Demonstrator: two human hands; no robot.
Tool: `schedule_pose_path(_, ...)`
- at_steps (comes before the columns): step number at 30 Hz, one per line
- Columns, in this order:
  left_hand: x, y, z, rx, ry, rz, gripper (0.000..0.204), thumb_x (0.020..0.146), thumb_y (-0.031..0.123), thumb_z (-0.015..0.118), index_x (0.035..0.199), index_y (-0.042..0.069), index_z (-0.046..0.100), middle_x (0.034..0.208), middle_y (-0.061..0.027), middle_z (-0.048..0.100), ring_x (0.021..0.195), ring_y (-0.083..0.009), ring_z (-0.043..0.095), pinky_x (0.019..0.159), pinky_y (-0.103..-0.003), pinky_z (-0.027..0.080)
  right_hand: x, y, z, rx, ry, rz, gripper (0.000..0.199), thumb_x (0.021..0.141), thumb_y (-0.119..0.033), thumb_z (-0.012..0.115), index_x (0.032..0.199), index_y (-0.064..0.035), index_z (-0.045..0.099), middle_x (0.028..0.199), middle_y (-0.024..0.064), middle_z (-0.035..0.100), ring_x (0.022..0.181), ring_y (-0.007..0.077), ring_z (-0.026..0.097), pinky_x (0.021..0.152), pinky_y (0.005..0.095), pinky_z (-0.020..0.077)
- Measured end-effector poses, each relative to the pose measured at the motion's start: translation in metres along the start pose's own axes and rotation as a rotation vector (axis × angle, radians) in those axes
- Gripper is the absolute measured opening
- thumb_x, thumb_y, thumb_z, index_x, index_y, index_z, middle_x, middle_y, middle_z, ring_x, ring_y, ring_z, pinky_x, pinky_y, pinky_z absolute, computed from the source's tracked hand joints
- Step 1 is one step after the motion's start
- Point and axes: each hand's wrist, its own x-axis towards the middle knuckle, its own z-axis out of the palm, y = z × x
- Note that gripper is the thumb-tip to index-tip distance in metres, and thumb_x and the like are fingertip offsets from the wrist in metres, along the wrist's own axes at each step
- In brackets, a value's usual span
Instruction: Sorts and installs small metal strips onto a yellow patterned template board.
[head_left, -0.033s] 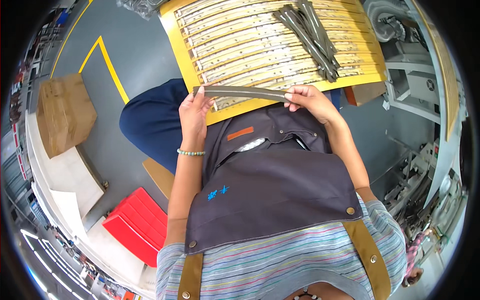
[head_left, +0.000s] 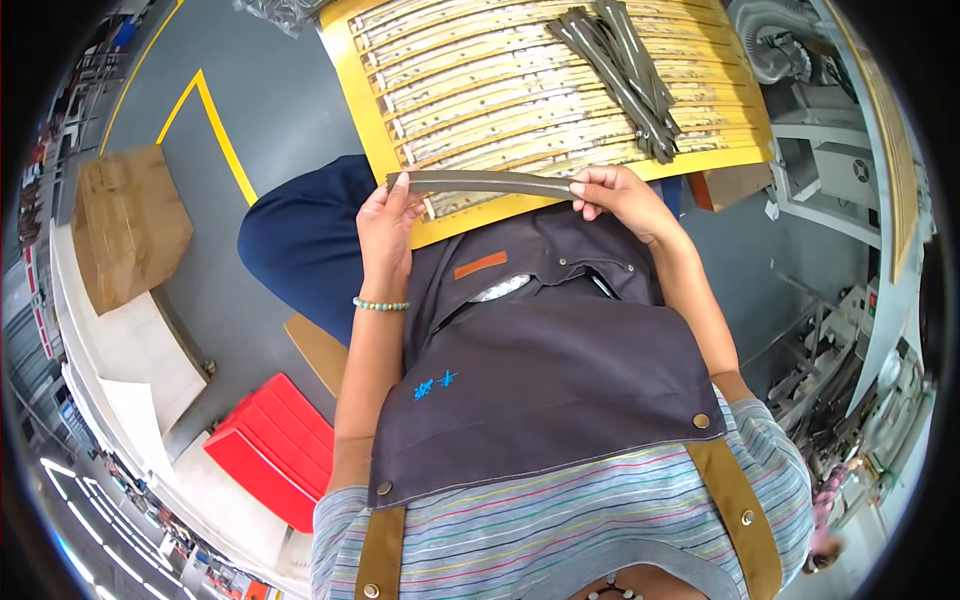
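A dark grey-brown strip with a pale line along its middle, which looks like a zipper, is stretched nearly level between my two hands. My left hand pinches its left end, thumb on top. At the other end my right hand grips it between thumb and fingers. Just beneath and beyond lies a yellow board with many long, slightly curved pale rows across it. On the board's far right part rests a loose, crossed bundle of similar strips. The strip is held above the board's near edge.
The board reaches over my lap. To the left on the floor are a cardboard box and a red plastic bin. Grey machine parts and a metal frame stand to the right. Clear plastic wrap lies at the far left.
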Motion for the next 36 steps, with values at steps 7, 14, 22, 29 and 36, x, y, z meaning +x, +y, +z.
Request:
schedule_pose_path(7, -0.008, -0.008, -0.019, 0.301, 0.098, -0.004, 0.013, 0.097, 0.005, 0.07, 0.105, -0.004, 0.07, 0.096, -0.0085, 0.074, 0.079, -0.0125, 0.072, 0.069, -0.021, 0.055, 0.017, -0.005, -0.01, -0.313, 0.113, -0.046, 0.016, 0.101, -0.021, 0.065, 0.094, -0.0061, 0.068, 0.075, -0.0068, 0.057, 0.067, 0.0023, 0.048, 0.062, 0.0187, 0.0402)
schedule_pose_path(14, -0.01, -0.024, -0.024, 0.442, 0.094, 0.076, 0.012, 0.096, 0.005, 0.07, 0.102, -0.006, 0.069, 0.09, -0.0074, 0.074, 0.074, -0.0118, 0.07, 0.069, -0.022, 0.055, 0.018, -0.005, -0.015, -0.281, 0.097, -0.031, 0.013, 0.098, -0.015, 0.068, 0.094, -0.0033, 0.07, 0.076, -0.0025, 0.064, 0.068, 0.0049, 0.056, 0.064, 0.0221, 0.0469)
schedule_pose_path(22, -0.03, -0.029, -0.009, 0.966, 0.133, 0.35, 0.011, 0.094, 0.006, 0.071, 0.094, -0.004, 0.069, 0.081, -0.0052, 0.07, 0.068, -0.0068, 0.062, 0.065, -0.024, 0.052, 0.021, -0.007, -0.024, -0.345, 0.072, -0.012, 0.012, 0.097, -0.014, 0.069, 0.095, -0.0027, 0.07, 0.076, -0.0014, 0.065, 0.068, 0.0053, 0.059, 0.06, 0.0219, 0.0486)
schedule_pose_path(29, -0.023, -0.027, 0.002, 1.06, 0.179, 0.475, 0.004, 0.091, 0.0, 0.068, 0.089, -0.003, 0.065, 0.08, -0.0112, 0.065, 0.065, -0.0199, 0.064, 0.063, -0.032, 0.052, 0.043, -0.018, -0.025, -0.323, 0.089, 0.037, 0.013, 0.096, -0.019, 0.072, 0.091, -0.0072, 0.068, 0.072, -0.0036, 0.064, 0.061, 0.0022, 0.055, 0.053, 0.0188, 0.04)
schedule_pose_path(36, -0.018, -0.031, 0.002, 1.051, 0.191, 0.511, 0.004, 0.089, -0.001, 0.068, 0.089, -0.002, 0.064, 0.079, -0.0107, 0.064, 0.063, -0.0196, 0.064, 0.062, -0.032, 0.052, 0.043, -0.01, -0.024, -0.339, 0.144, 0.027, 0.013, 0.095, -0.018, 0.073, 0.09, -0.0072, 0.068, 0.071, -0.003, 0.065, 0.06, 0.0026, 0.055, 0.052, 0.0191, 0.0409)
